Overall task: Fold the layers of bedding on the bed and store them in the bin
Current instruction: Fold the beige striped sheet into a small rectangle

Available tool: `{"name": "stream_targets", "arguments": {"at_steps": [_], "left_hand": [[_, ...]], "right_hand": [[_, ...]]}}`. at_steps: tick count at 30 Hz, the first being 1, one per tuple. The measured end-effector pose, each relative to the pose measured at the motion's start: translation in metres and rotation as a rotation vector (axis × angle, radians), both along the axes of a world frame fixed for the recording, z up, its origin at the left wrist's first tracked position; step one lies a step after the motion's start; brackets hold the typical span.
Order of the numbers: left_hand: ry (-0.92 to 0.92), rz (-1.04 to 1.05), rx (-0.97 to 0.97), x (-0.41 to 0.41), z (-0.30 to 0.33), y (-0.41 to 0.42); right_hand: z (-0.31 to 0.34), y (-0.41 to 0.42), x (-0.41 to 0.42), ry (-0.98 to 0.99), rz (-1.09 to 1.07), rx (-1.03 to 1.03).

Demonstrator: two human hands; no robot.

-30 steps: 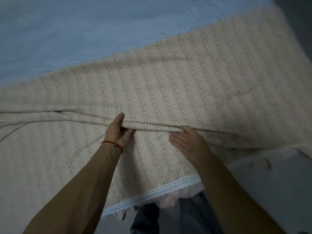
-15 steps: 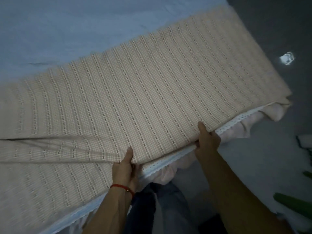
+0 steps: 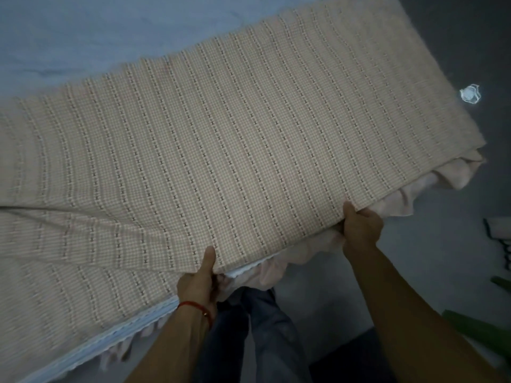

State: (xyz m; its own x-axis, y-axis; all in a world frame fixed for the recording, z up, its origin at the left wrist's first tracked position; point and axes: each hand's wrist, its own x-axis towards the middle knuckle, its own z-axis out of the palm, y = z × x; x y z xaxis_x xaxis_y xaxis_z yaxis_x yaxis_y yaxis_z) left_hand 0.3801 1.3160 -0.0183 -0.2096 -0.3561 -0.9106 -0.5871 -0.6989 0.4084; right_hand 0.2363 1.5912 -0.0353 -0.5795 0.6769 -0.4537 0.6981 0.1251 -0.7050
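Note:
A beige checked blanket (image 3: 235,150) with dotted stripes lies folded over itself across the near side of the bed. Its folded edge runs along the bed's near edge. My left hand (image 3: 200,283) grips that edge, thumb on top, a red string at the wrist. Further right, my right hand (image 3: 359,225) grips the same edge, thumb on top. Under the blanket a white lace trim (image 3: 110,344) and a pale pink frill (image 3: 304,252) hang off the bed. A light blue sheet (image 3: 110,31) covers the far part. No bin is in view.
My legs in dark trousers (image 3: 257,333) stand against the bed. The grey floor (image 3: 431,261) spreads to the right, with a white crumpled thing (image 3: 470,94) on it, green objects (image 3: 481,330) at the right edge and a dark patterned item (image 3: 497,239).
Both hands pulled the blanket's fold toward me, from mid-bed to the near edge. The top layer now covers the lace trim between my hands. My view has shifted right.

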Motion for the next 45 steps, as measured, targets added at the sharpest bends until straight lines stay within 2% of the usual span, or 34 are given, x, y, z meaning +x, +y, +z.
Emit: {"name": "stream_targets", "arguments": {"at_steps": [3, 5, 7, 8, 10, 11, 13, 16, 20, 22, 25, 26, 27, 28, 29, 30, 31, 32, 34, 36, 41, 45], "left_hand": [[-0.057, 0.031, 0.009, -0.006, -0.002, 0.001], [-0.078, 0.041, 0.029, -0.005, -0.001, 0.001], [-0.058, 0.083, 0.118, -0.006, 0.002, 0.000], [-0.029, 0.135, 0.199, -0.008, 0.005, -0.003], [0.029, 0.283, 0.323, -0.015, 0.016, -0.016], [0.061, 0.371, 0.342, -0.020, 0.022, -0.027], [0.214, 0.548, 0.343, -0.027, 0.031, -0.064], [0.362, 0.737, 0.219, -0.030, 0.033, -0.139], [0.318, 0.731, 0.086, -0.017, 0.030, -0.214], [0.302, 0.649, 0.080, 0.000, 0.029, -0.226], [0.211, 0.515, 0.058, 0.031, 0.025, -0.218], [0.202, 0.512, 0.053, 0.044, 0.023, -0.214], [0.213, 0.514, 0.051, 0.058, 0.020, -0.210], [0.229, 0.510, 0.044, 0.071, 0.017, -0.207], [0.257, 0.500, 0.040, 0.083, 0.015, -0.203], [0.272, 0.485, 0.037, 0.094, 0.014, -0.197], [0.272, 0.455, 0.036, 0.103, 0.014, -0.193], [0.247, 0.429, 0.028, 0.111, 0.013, -0.188], [0.226, 0.405, 0.012, 0.124, 0.014, -0.179], [0.241, 0.354, -0.028, 0.130, 0.014, -0.176], [0.247, 0.226, -0.130, 0.148, 0.016, -0.174], [0.139, 0.178, -0.135, 0.155, -0.002, -0.169]], "right_hand": [[-0.003, -0.004, -0.002, -0.044, 0.068, 0.119], [0.002, -0.020, 0.002, 0.024, 0.139, 0.369], [0.012, -0.051, 0.010, 0.109, 0.445, 0.653], [0.014, -0.074, 0.013, 0.177, 0.669, 0.691], [0.020, -0.125, 0.022, 0.281, 1.101, 0.583], [0.018, -0.149, 0.028, 0.267, 1.272, 0.484], [0.017, -0.190, 0.042, 0.107, 1.520, 0.364], [0.005, -0.211, 0.057, -0.142, 1.591, 0.374], [-0.011, -0.202, 0.064, -0.157, 1.697, 0.516], [-0.005, -0.202, 0.068, -0.081, 1.615, 0.544], [0.018, -0.201, 0.091, 0.369, 1.277, 0.451], [0.031, -0.205, 0.108, 0.421, 1.210, 0.366], [0.044, -0.212, 0.126, 0.350, 1.164, 0.254], [0.052, -0.224, 0.139, 0.190, 1.111, 0.063], [0.056, -0.237, 0.147, -0.054, 0.993, -0.183], [0.054, -0.249, 0.152, -0.295, 0.788, -0.460], [0.049, -0.260, 0.157, -0.429, 0.549, -0.685], [0.043, -0.266, 0.159, -0.437, 0.354, -0.813], [0.033, -0.271, 0.162, -0.267, 0.123, -0.840], [0.032, -0.270, 0.168, -0.171, 0.053, -0.769], [0.041, -0.258, 0.184, -0.043, 0.120, -0.600], [0.023, -0.257, 0.187, -0.117, 0.159, -0.563]]}}
